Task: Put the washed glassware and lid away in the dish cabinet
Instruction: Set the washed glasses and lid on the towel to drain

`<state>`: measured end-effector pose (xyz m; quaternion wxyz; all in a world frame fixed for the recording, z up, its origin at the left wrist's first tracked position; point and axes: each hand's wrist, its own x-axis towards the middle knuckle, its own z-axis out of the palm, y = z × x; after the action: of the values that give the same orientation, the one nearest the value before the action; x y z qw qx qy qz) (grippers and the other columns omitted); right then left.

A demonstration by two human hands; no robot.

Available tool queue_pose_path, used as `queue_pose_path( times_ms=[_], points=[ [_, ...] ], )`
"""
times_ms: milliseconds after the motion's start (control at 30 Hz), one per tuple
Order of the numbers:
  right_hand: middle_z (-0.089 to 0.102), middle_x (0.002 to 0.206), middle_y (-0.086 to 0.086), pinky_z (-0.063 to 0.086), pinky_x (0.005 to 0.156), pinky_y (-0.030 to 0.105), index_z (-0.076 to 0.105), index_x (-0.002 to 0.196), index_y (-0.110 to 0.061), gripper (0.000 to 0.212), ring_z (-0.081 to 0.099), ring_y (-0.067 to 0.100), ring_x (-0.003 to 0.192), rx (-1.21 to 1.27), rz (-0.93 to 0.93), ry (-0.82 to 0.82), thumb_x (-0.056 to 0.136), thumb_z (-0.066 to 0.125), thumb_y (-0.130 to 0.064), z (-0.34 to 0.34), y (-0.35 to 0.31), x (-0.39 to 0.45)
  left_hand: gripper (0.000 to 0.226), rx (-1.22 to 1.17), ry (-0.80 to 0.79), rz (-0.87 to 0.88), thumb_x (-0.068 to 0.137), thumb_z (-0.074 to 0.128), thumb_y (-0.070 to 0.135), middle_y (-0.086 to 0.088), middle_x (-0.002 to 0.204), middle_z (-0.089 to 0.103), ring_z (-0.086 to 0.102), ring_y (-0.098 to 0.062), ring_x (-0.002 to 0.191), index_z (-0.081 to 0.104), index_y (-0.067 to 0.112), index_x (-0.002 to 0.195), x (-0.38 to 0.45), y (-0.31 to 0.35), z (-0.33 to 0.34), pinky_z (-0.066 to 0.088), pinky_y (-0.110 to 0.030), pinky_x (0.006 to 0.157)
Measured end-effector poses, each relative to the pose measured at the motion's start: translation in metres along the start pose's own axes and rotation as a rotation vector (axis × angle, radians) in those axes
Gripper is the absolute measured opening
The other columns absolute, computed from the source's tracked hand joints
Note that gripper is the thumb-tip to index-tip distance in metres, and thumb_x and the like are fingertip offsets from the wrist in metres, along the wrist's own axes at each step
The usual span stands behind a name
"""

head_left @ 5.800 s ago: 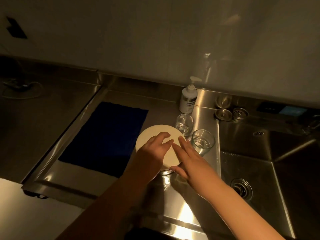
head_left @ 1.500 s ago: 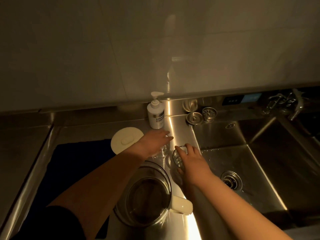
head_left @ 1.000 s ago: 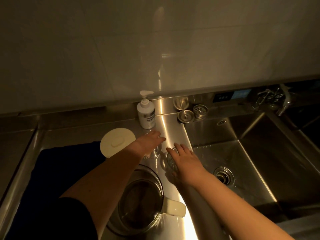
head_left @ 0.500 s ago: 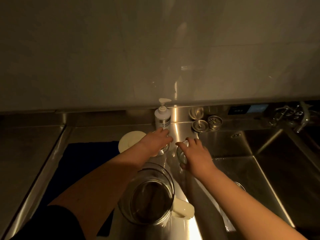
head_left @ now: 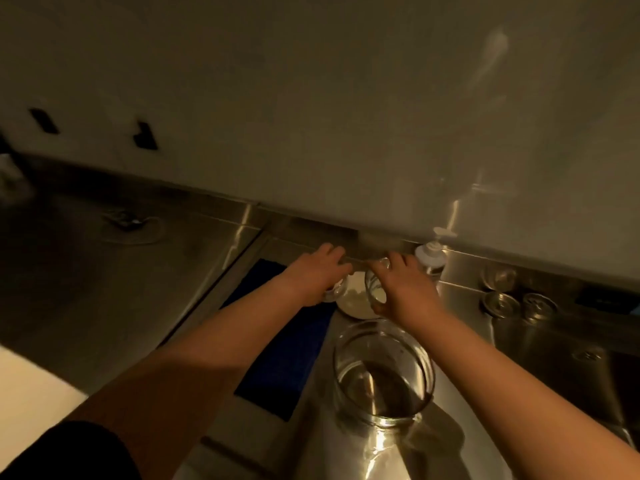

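Behind both hands (head_left: 318, 275), two tumblers (head_left: 375, 287) seem gripped.

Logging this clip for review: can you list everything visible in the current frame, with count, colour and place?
small glasses: 2, clear, one in each hand, held above the lid
lid: 1, white, round, on the counter below the hands
pitcher: 1, clear glass, upright on the counter near the camera
mat: 1, dark blue, on the counter left of the pitcher
soap dispenser: 1, white pump bottle, at the wall
sink strainers: 2, metal, on the ledge at right
counter: 1, stainless steel
left hand: grips one glass
right hand: grips the other glass
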<state>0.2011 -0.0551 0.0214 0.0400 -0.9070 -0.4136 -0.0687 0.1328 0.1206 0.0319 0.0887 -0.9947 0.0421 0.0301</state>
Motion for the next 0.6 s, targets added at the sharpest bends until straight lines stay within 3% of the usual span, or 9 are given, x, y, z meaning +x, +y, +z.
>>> queue_pose_path(
  times_ms=[167, 333, 600],
  points=[
    [0.031, 0.142, 0.010, 0.041, 0.093, 0.039, 0.030, 0.141, -0.028, 0.077, 0.030, 0.031, 0.128, 0.028, -0.104, -0.031, 0.076, 0.069, -0.038, 0.006, -0.054, 0.014, 0.077, -0.027, -0.035, -0.088, 0.069, 0.076, 0.013, -0.010, 0.139, 0.030, 0.029, -0.029, 0.127, 0.036, 0.021, 0.135, -0.051, -0.037, 0.011, 0.050, -0.038, 0.081],
    [0.032, 0.140, 0.008, 0.041, 0.091, 0.038, 0.026, 0.143, -0.030, 0.081, 0.029, 0.030, 0.127, 0.092, -0.195, -0.124, 0.075, 0.069, -0.036, 0.027, -0.106, 0.022, 0.076, -0.024, -0.181, -0.119, 0.074, 0.074, 0.015, -0.011, 0.140, 0.029, 0.028, -0.029, 0.128, 0.033, 0.021, 0.138, -0.092, -0.067, 0.037, 0.046, -0.043, 0.092],
    [0.031, 0.138, 0.007, 0.042, 0.088, 0.041, 0.024, 0.143, -0.029, 0.081, 0.030, 0.031, 0.123, 0.074, -0.136, -0.309, 0.076, 0.068, -0.036, 0.082, -0.173, 0.047, 0.070, -0.030, -0.255, -0.033, 0.078, 0.069, 0.013, -0.010, 0.139, 0.031, 0.032, -0.026, 0.124, 0.033, 0.020, 0.138, -0.117, -0.123, 0.088, 0.042, -0.035, 0.085]
  ],
)
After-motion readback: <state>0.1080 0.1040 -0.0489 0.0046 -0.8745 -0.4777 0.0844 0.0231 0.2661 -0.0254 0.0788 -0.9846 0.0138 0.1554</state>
